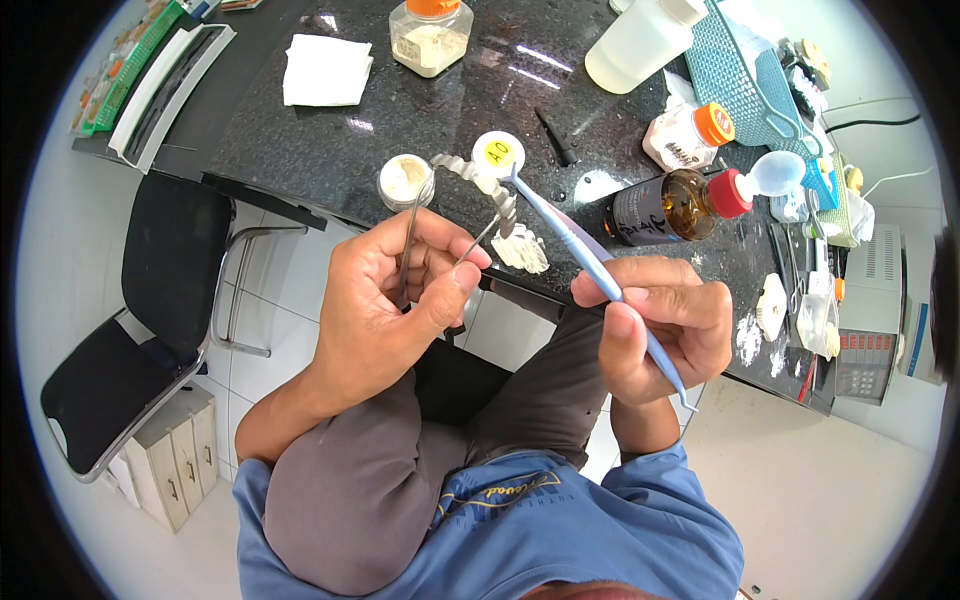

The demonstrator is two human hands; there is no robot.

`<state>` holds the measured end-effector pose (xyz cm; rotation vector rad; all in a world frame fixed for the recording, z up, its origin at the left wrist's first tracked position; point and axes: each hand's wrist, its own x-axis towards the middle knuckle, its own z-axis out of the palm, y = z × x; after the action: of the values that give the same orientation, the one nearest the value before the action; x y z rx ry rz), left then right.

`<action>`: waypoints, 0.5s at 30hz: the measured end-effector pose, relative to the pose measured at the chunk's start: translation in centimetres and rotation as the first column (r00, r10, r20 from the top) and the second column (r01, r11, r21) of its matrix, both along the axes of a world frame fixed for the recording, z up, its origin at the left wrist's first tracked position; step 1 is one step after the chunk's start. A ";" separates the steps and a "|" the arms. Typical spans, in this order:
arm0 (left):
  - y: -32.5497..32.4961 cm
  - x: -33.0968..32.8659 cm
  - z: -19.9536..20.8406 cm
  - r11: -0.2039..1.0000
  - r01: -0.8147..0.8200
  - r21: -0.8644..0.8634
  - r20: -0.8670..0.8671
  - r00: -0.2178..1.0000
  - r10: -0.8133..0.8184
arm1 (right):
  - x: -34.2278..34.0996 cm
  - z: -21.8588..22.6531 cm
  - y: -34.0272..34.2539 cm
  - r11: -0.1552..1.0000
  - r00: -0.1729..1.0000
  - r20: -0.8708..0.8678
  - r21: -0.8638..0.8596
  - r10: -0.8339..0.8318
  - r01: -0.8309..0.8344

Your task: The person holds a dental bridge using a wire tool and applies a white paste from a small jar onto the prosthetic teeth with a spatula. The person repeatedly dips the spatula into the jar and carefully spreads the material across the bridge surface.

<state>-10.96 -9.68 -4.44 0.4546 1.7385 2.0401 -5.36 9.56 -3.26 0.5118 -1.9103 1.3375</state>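
My left hand (375, 300) is closed around a thin metal holder (407, 255) with two prongs. Between the prong tips hangs a curved, greyish row of tooth-shaped pieces (470, 172), like a dental bridge framework. In my right hand (672, 325) a slim blue dental hand tool (572, 240) is pinched like a pen. Its upper tip is close to the right part of the tooth row; whether they touch I cannot tell. Its lower end is a thin hook. Behind the row lie a small jar of pale powder (405, 178) and a white lid with a yellow label (498, 153).
A brown bottle with a red cap (668, 207) is right of the tool. Beyond are an orange-capped jar (430, 42), a folded white cloth (328, 70), a translucent bottle (640, 50) and a blue basket (745, 85). A black chair (172, 265) stands left.
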 end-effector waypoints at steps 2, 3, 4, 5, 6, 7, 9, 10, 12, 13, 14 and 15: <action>0.1 0.0 0.0 1.000 -0.006 0.011 0.002 1.000 0.006 | 0.1 0.0 0.0 1.000 1.000 0.001 0.008 0.007 -0.007; 0.1 0.0 0.1 1.000 -0.006 0.011 0.002 1.000 0.006 | 0.1 0.0 0.0 1.000 1.000 0.002 0.016 0.016 -0.016; 0.1 0.0 0.1 1.000 -0.003 0.011 0.001 1.000 0.003 | 0.1 0.0 0.0 1.000 1.000 0.002 0.015 0.016 -0.016; 0.0 0.0 0.1 1.000 -0.001 0.011 0.000 1.000 0.001 | 0.0 0.0 -0.1 1.000 1.000 -0.001 0.004 0.011 -0.011; 0.0 0.0 0.0 1.000 0.000 0.012 0.000 1.000 0.000 | 0.0 0.0 -0.1 1.000 1.000 -0.003 -0.007 0.004 -0.004; 0.0 0.0 -0.1 1.000 -0.001 0.012 -0.004 1.000 0.001 | 0.0 0.0 0.0 1.000 1.000 -0.003 -0.006 0.003 -0.003; 0.0 0.0 -0.2 1.000 -0.002 0.012 -0.008 1.000 0.002 | 0.0 -0.1 0.0 1.000 1.000 -0.018 0.011 0.017 -0.017; 0.0 0.0 -0.2 1.000 -0.006 0.012 -0.004 1.000 0.006 | -0.1 -0.1 0.0 1.000 1.000 -0.018 0.010 0.018 -0.018; 0.0 0.1 -0.2 1.000 -0.010 0.012 -0.001 1.000 0.010 | -0.1 -0.1 -0.1 0.999 0.999 -0.022 -0.018 0.030 -0.031; 0.0 0.1 -0.2 1.000 -0.012 0.010 -0.009 1.000 0.012 | -0.1 -0.1 -0.1 0.999 0.999 -0.022 -0.017 0.030 -0.031; 0.0 0.1 -0.2 1.000 -0.014 0.007 -0.017 1.000 0.014 | 0.0 -0.1 -0.1 1.000 1.000 -0.017 -0.001 0.018 -0.018; 0.0 0.1 -0.2 1.000 -0.014 0.008 -0.017 1.000 0.014 | 0.0 -0.1 -0.1 1.000 1.000 -0.011 0.015 0.006 -0.006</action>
<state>-10.89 -9.64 -4.67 0.4647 1.7495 2.0592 -5.35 9.51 -3.39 0.5316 -1.9119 1.3226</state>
